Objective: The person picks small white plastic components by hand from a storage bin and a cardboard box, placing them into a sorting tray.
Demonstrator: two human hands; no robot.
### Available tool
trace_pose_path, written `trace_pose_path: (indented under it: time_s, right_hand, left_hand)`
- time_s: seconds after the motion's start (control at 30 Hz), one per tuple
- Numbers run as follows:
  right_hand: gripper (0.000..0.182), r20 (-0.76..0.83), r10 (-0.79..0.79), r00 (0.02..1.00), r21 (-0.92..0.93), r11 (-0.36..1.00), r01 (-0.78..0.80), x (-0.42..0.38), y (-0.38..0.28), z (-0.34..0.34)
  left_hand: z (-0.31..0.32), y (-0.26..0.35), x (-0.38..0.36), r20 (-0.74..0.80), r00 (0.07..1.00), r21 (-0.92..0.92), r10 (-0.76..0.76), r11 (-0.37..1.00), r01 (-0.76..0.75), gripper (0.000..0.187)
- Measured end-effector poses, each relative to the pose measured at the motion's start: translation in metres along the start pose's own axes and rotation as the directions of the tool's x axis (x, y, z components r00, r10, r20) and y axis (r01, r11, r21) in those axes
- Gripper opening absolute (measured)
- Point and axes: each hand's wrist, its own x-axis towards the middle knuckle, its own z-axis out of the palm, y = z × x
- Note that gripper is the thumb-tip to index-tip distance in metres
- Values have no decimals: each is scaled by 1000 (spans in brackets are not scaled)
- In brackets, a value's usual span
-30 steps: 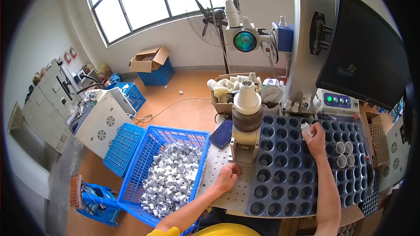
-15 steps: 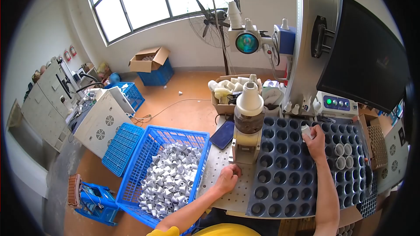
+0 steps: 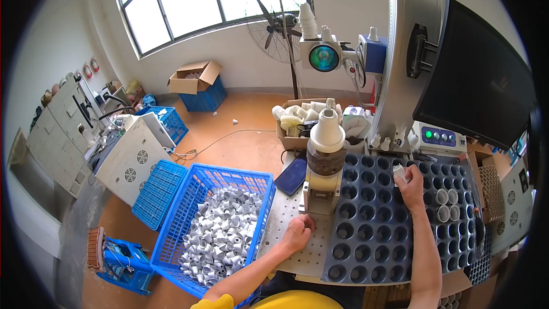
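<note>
My left hand rests curled in a loose fist on the perforated metal plate, beside the foot of a fixture; nothing shows between its fingers. On that fixture sits a white tapered plastic piece, upright under the lens of a marking head. My right hand pinches a small white plastic pipe fitting above the black tray of round pockets. Several white fittings stand in pockets to the right of that hand.
A blue crate heaped with white fittings stands at left. A dark phone lies by the fixture, with a cardboard box of white parts behind. A monitor overhangs the right side, above a control box with lit buttons.
The whole view shifts very slightly. Both hands keep their places, and the right one still pinches the fitting.
</note>
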Motion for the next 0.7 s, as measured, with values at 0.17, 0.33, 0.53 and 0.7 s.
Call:
trace_pose_path:
  time_s: [0.17,0.33,0.53,0.7]
  right_hand:
    - [36,0,-8,1000,-20,1000,8,0,-5,-2]
    - [36,16,25,1000,-87,996,-24,-1,-5,-4]
    - [37,16,-28,999,-129,991,30,-1,-12,-5]
    - [38,29,0,1000,-142,990,4,-2,-10,-6]
  left_hand:
    - [-3,8,1,24,998,32,-52,998,51,21]
    - [-2,7,1,-8,1000,4,14,1000,-14,17]
    - [-21,4,11,-145,987,-231,-73,972,38,25]
    - [-87,62,76,-467,884,-180,6,978,-101,28]
